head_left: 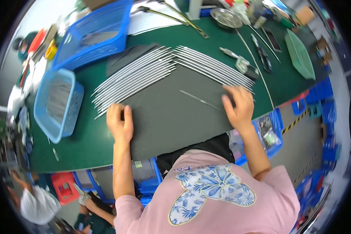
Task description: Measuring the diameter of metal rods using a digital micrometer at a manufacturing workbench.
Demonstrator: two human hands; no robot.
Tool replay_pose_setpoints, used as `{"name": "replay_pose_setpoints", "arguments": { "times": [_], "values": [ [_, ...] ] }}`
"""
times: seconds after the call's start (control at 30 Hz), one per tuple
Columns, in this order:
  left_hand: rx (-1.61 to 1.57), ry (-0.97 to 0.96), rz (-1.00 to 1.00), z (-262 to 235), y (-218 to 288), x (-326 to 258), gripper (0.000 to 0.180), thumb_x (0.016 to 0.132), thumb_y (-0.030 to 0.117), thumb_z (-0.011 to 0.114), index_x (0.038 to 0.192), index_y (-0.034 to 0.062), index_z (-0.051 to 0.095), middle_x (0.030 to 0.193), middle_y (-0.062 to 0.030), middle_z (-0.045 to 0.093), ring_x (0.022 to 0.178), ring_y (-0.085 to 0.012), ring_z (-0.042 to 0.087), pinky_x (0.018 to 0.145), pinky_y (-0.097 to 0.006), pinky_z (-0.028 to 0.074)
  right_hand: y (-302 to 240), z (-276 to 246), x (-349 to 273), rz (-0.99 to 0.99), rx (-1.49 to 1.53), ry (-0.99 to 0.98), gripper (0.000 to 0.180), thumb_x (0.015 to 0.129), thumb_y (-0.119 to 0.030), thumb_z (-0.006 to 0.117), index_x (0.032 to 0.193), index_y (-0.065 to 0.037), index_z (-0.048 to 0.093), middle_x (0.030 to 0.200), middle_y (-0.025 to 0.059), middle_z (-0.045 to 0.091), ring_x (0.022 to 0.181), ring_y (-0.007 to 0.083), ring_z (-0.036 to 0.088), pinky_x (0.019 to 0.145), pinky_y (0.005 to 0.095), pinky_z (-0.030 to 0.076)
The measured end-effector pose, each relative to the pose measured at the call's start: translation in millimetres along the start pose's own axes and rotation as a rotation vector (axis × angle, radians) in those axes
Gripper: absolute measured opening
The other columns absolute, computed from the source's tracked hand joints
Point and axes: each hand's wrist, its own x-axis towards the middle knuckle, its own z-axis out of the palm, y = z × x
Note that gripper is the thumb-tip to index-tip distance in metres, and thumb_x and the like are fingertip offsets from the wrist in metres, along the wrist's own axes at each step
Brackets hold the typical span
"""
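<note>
Two slanted rows of thin silvery metal rods lie on a dark grey mat, their inner ends meeting at the top middle. Beside the lower ends of the left row rests my left hand, fingers bent and thumb apart, with nothing visible in it. My right hand is at the lower end of the right row; its fingertips touch or nearly touch the rods, and its thumb is spread away. A single thin rod lies alone on the mat, its right end close to my right thumb.
A light blue basket of thin rods stands left, with a larger blue basket behind. A caliper-like tool, black pliers-like tool, phone, metal bowl and green tray lie right. Co-workers sit lower left.
</note>
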Motion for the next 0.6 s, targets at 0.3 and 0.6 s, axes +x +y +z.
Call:
{"name": "replay_pose_setpoints", "arguments": {
  "times": [0.3,0.6],
  "values": [
    [-0.231,-0.271,0.027,35,63,14,0.014,0.074,0.005,0.059,0.066,0.0004,0.048,0.068,-0.0095,0.050,0.062,-0.0246,0.048,0.057,-0.033,0.039,40,8,13,0.123,-0.165,-0.083,0.017,0.068,-0.015,0.065,0.080,-0.006,0.058,0.076,0.0077,0.052,0.082,0.0253,0.052,0.072,0.0364,0.039],
    [-0.561,-0.636,-0.028,63,138,46,0.005,0.078,0.005,0.057,0.077,0.0003,0.055,0.077,-0.0067,0.055,0.069,-0.0159,0.052,0.061,-0.026,0.042,64,-2,46,0.263,0.050,-0.488,0.024,0.065,-0.022,0.069,0.076,-0.004,0.057,0.077,0.0106,0.058,0.078,0.0264,0.056,0.069,0.0397,0.043]
  ]
}}
